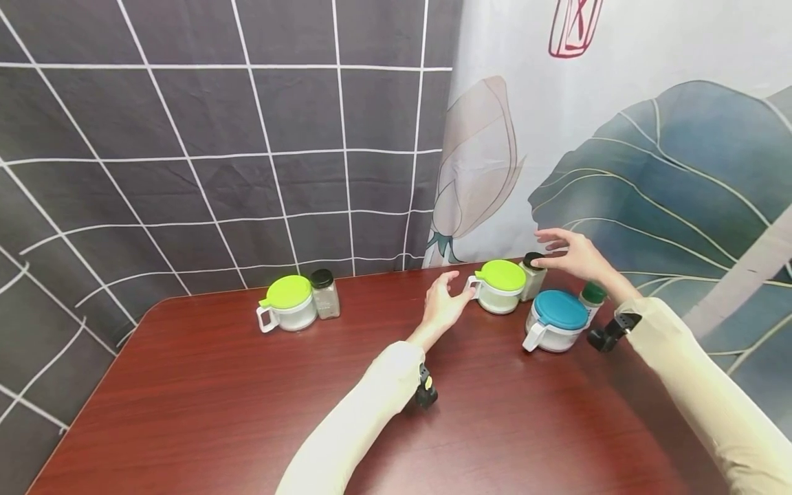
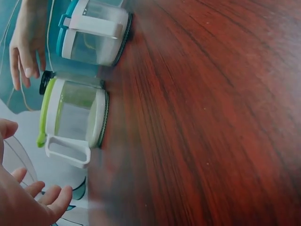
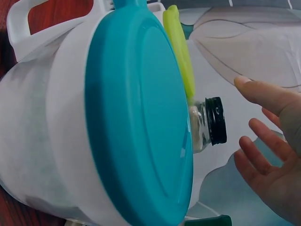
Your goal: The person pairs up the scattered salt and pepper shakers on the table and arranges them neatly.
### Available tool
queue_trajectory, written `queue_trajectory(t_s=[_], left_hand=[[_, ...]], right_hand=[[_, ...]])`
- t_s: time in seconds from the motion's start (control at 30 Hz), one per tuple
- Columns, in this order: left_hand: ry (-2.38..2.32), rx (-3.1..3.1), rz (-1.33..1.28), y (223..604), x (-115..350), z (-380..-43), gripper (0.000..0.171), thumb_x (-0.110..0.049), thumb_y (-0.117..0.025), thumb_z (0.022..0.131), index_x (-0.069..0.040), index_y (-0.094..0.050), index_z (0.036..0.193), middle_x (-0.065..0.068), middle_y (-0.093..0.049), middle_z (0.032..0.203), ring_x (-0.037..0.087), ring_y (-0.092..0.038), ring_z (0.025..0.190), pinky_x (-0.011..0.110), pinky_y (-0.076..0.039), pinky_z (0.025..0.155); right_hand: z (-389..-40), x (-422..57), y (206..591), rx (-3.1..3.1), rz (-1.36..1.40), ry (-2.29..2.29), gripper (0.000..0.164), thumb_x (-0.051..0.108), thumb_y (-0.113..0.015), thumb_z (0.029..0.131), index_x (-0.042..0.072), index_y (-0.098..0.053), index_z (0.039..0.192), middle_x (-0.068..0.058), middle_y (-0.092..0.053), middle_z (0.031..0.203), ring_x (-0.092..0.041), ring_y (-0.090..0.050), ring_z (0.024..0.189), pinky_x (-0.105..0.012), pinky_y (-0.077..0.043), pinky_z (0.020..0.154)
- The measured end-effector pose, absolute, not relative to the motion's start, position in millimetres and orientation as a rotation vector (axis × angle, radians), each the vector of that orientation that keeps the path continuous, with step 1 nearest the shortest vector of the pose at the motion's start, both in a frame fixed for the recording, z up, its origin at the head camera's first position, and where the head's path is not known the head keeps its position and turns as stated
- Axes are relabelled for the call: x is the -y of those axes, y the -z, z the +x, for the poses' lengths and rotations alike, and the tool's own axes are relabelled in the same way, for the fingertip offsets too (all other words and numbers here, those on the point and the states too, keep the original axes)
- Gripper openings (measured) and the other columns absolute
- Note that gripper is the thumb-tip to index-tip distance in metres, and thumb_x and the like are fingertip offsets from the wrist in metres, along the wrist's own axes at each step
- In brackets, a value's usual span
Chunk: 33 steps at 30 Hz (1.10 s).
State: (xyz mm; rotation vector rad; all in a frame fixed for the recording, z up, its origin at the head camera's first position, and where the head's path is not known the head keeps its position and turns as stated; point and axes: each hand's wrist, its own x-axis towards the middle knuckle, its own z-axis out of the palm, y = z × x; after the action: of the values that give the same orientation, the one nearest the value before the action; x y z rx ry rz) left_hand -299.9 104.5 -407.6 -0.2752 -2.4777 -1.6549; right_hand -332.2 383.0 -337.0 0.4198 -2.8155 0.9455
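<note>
My left hand point(image 1: 444, 302) reaches toward the handle of a glass seasoning jar with a lime-green lid point(image 1: 502, 276). In the left wrist view a gap shows between its loosely bent fingers and that white handle point(image 2: 68, 149). Beside the jar stands a small glass shaker with a black cap point(image 1: 533, 276). Close behind this shaker, my right hand point(image 1: 575, 256) hangs with thumb and fingers spread. The right wrist view shows nothing between them, with the black cap point(image 3: 216, 120) a little apart. A seasoning jar with a blue lid point(image 1: 560, 311) sits nearer me, under the right forearm.
A green-capped bottle point(image 1: 592, 295) stands beside the blue-lidded jar, partly hidden by the right wrist. Farther left on the reddish wooden table point(image 1: 247, 399) are another lime-lidded jar point(image 1: 289, 302) and black-capped shaker point(image 1: 325, 294). Curtains point(image 1: 297, 137) hang along the table's back edge.
</note>
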Motion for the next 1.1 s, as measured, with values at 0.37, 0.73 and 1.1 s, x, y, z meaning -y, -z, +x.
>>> queue_trajectory(t_s=[0.37,0.73,1.1], left_hand=[[1.658,2.552,-0.247,406.8,-110.6,-307.7,0.054,-0.032,-0.068,0.085,-0.01,-0.055,0.132,0.01,-0.058,0.135,0.026,-0.052,0.127,0.041,-0.039,0.106],[1.684,2.544,-0.262,411.2,-116.8,-313.9,0.054,-0.031,-0.068,0.084,-0.007,-0.055,0.131,0.015,-0.059,0.132,0.03,-0.054,0.123,0.042,-0.042,0.102],[1.677,2.587,-0.248,414.5,-122.9,-317.1,0.054,-0.032,-0.068,0.085,-0.008,-0.055,0.132,0.013,-0.06,0.132,0.03,-0.055,0.122,0.041,-0.043,0.101]], right_hand=[[-341.7,-387.5,340.2,2.912,0.396,-0.929,0.072,0.029,-0.076,0.082,0.003,-0.042,0.141,-0.029,-0.048,0.136,-0.047,-0.051,0.119,-0.062,-0.044,0.094],[-344.0,-397.1,343.5,2.976,0.4,-0.922,0.074,0.03,-0.074,0.083,0.001,-0.039,0.142,-0.031,-0.046,0.136,-0.05,-0.049,0.122,-0.063,-0.042,0.096],[-346.6,-399.6,348.6,2.994,0.425,-0.893,0.074,0.028,-0.074,0.083,-0.001,-0.039,0.141,-0.032,-0.047,0.136,-0.05,-0.051,0.119,-0.062,-0.043,0.096]])
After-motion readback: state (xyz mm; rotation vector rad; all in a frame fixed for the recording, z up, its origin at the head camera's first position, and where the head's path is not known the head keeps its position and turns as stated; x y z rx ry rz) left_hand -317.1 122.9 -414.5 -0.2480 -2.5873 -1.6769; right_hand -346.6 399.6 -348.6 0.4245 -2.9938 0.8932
